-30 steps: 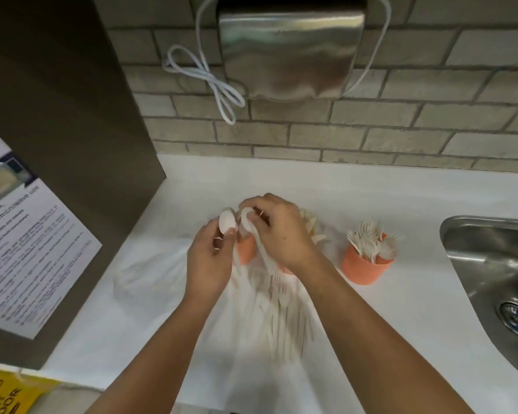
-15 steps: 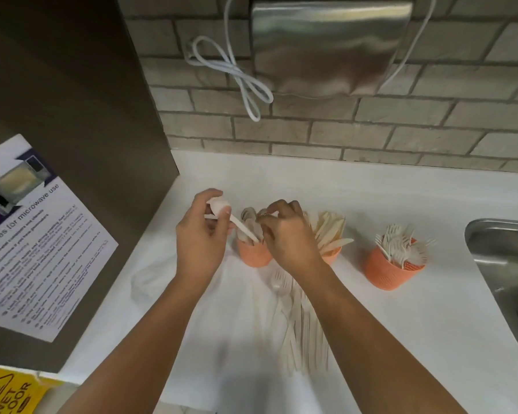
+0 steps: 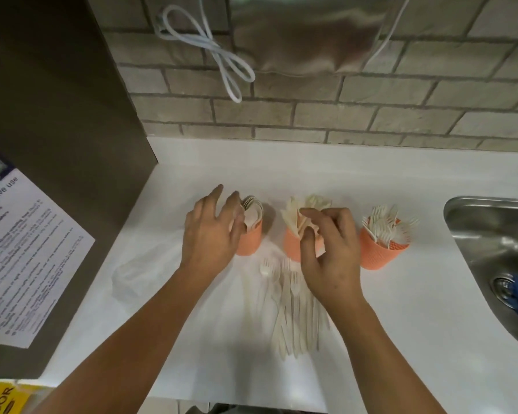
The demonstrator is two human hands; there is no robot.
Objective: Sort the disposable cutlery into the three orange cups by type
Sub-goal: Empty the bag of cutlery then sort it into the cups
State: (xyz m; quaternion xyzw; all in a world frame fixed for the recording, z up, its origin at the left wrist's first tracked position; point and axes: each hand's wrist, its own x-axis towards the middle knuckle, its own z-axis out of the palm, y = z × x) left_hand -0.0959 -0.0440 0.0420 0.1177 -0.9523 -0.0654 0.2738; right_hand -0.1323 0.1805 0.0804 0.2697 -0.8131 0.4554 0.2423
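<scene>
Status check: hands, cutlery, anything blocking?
Left hand open at spoon cup. Right hand at knife cup, grip unclear. Unsorted pile before cups. Fork cup unobstructed.

bare left hand (image 3: 210,237) and bare right hand (image 3: 331,255), both forearms (image 3: 153,321) uncovered to the frame edge

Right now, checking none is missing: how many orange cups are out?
3, in a row: left cup by the left hand, middle cup behind the right hand, right cup nearest the sink.
</scene>
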